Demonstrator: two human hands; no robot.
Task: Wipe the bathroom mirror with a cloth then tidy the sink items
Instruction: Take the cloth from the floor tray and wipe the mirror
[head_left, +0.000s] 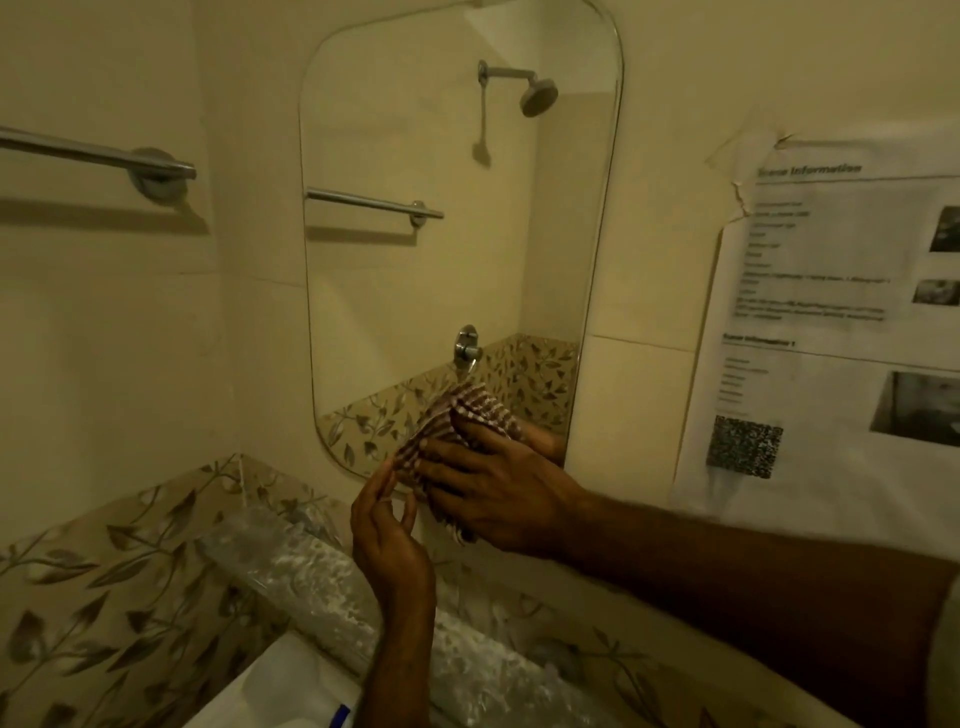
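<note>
Mirror (457, 234) on beige wall, taped notice (831, 322) at right. Right hand (498, 499), fingers spread flat, presses checked cloth (436, 434) against mirror's lower edge; left hand (387, 545), fingers loosely straight, touches cloth's lower corner.

Mirror (415, 260): tall frameless pane, rounded corners, fixed upright on cream tiled wall. Glass reflects shower head, towel rail, wall tap and leaf-pattern tile band.

Cloth (457, 410): brown-and-white check, bunched and creased, pressed flat against mirror's lower part, right of centre. Its bottom hangs past mirror's lower edge. Right hand (498, 499) lies spread over cloth, fingers pushing it onto glass. Left hand (387, 540) just below, fingertips touching cloth's lower left corner.
</note>
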